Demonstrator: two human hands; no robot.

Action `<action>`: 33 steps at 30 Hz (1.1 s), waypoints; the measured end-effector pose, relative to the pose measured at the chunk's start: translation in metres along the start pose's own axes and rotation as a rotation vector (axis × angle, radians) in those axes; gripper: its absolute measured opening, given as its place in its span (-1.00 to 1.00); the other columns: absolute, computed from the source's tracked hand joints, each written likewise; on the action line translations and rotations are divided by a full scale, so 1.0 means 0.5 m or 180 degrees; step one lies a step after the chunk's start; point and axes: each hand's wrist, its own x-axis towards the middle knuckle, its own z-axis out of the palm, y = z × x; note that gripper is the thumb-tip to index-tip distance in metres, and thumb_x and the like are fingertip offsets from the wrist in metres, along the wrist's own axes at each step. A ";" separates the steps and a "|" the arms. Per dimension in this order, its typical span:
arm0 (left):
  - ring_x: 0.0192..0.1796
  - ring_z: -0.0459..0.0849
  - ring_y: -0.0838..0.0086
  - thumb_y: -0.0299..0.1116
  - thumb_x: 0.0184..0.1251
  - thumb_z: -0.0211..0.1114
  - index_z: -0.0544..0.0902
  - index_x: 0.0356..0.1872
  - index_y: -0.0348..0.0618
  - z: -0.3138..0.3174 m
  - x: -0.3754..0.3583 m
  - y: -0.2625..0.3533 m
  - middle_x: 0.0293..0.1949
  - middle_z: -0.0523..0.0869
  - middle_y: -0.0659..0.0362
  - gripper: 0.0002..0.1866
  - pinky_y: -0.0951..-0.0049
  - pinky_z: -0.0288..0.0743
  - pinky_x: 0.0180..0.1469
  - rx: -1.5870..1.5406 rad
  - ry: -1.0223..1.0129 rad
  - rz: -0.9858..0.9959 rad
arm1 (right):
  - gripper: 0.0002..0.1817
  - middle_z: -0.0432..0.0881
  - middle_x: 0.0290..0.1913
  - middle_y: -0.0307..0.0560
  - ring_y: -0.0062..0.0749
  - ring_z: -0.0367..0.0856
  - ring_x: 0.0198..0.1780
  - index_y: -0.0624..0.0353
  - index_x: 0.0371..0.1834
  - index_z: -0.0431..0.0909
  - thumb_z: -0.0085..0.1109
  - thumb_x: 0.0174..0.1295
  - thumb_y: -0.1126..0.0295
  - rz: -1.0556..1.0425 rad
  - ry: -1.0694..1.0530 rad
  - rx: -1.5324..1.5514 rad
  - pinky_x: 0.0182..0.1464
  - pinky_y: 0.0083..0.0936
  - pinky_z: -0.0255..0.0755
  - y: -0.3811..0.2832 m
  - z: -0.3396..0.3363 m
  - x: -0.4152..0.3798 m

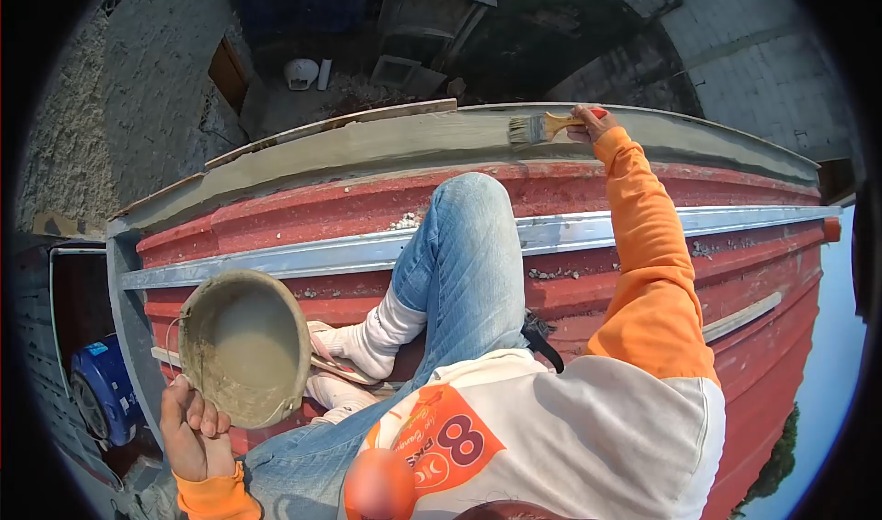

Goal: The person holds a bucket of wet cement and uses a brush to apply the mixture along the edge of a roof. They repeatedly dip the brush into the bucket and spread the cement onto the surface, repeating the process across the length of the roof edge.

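Note:
My right hand (593,125) is closed around the handle of a paintbrush (542,128). The bristles, pale and wet-looking, rest against the grey cement-coated ledge (367,148) beyond the red roofing. My left hand (196,428) has its fingers curled at the wire handle of a round, cement-stained bucket (299,336). Murky grey-brown liquid (253,336) lies inside the bucket, which looks tilted. It is beside my feet, over the left part of the roof.
Red corrugated roofing (588,327) lies under my legs, crossed by a long metal channel (340,254). Small rubble (404,220) is scattered along it. Past the ledge is a drop to a lower area with a white container (300,73). A blue drum-like object (106,391) stands lower left.

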 end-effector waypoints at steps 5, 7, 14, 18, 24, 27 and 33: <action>-0.80 0.19 0.70 -0.27 0.26 0.06 0.38 -0.54 0.01 -0.018 0.010 -0.004 -0.81 0.22 0.43 -0.81 0.65 0.07 -0.71 0.0001 0.0030 0.0156 | -0.72 0.60 -0.34 -0.07 -0.36 0.62 -0.41 0.17 -0.33 0.51 0.18 0.12 0.16 -0.0111 0.1664 -0.0069 -0.34 -0.50 0.60 -0.020 -0.372 -0.023; -0.80 0.18 0.71 -0.26 0.26 0.07 0.40 -0.51 -0.02 -0.046 0.027 0.000 -0.81 0.21 0.43 -0.82 0.65 0.06 -0.72 -0.0008 -0.0023 0.0180 | -0.71 0.59 -0.35 -0.04 -0.36 0.62 -0.41 0.21 -0.31 0.52 0.20 0.11 0.19 -0.0339 0.1927 -0.0324 -0.34 -0.49 0.61 -0.062 -0.392 -0.023; -0.82 0.17 0.68 -0.25 0.25 0.10 0.42 -0.50 -0.03 -0.015 0.048 0.000 -0.80 0.23 0.41 -0.83 0.64 0.03 -0.77 -0.0602 0.0323 0.0134 | -0.75 0.57 -0.34 -0.06 -0.31 0.63 -0.38 0.27 -0.31 0.51 0.16 0.15 0.27 -0.0530 0.0393 0.0894 -0.26 -0.47 0.61 -0.058 -0.004 0.002; -0.82 0.16 0.69 -0.24 0.25 0.10 0.45 -0.43 -0.07 -0.119 0.141 0.022 -0.80 0.21 0.41 -0.84 0.64 0.01 -0.77 -0.0316 0.0129 0.0241 | -0.74 0.59 -0.33 0.04 -0.28 0.64 -0.40 0.27 -0.30 0.50 0.14 0.16 0.26 -0.0116 0.0363 0.0705 -0.31 -0.43 0.62 -0.003 0.006 0.041; -0.82 0.12 0.71 -0.22 0.24 0.13 0.46 -0.39 -0.09 -0.146 0.183 0.044 -0.79 0.19 0.41 -0.83 0.66 -0.01 -0.77 -0.0027 -0.0093 0.0440 | -0.68 0.58 -0.37 0.05 -0.26 0.63 -0.42 0.25 -0.30 0.51 0.19 0.11 0.19 -0.0162 0.2010 0.0672 -0.35 -0.41 0.63 -0.033 -0.349 0.005; -0.82 0.14 0.72 -0.22 0.25 0.12 0.45 -0.37 -0.10 -0.199 0.238 0.062 -0.80 0.19 0.41 -0.82 0.68 0.01 -0.78 -0.0004 -0.0124 0.0610 | -0.69 0.60 -0.39 0.07 -0.26 0.64 -0.46 0.26 -0.36 0.54 0.16 0.14 0.17 -0.0483 0.2875 0.0135 -0.44 -0.48 0.58 -0.071 -0.435 -0.038; -0.83 0.27 0.75 -0.23 0.34 -0.07 0.42 -0.40 -0.15 -0.170 0.254 0.036 -0.83 0.29 0.35 -0.77 0.70 0.21 -0.78 -0.0087 -0.0674 0.0506 | -0.70 0.58 -0.41 -0.09 -0.48 0.60 -0.39 0.30 -0.32 0.53 0.10 0.20 0.22 -0.2152 0.2619 -0.1456 -0.31 -0.62 0.53 -0.157 -0.091 -0.130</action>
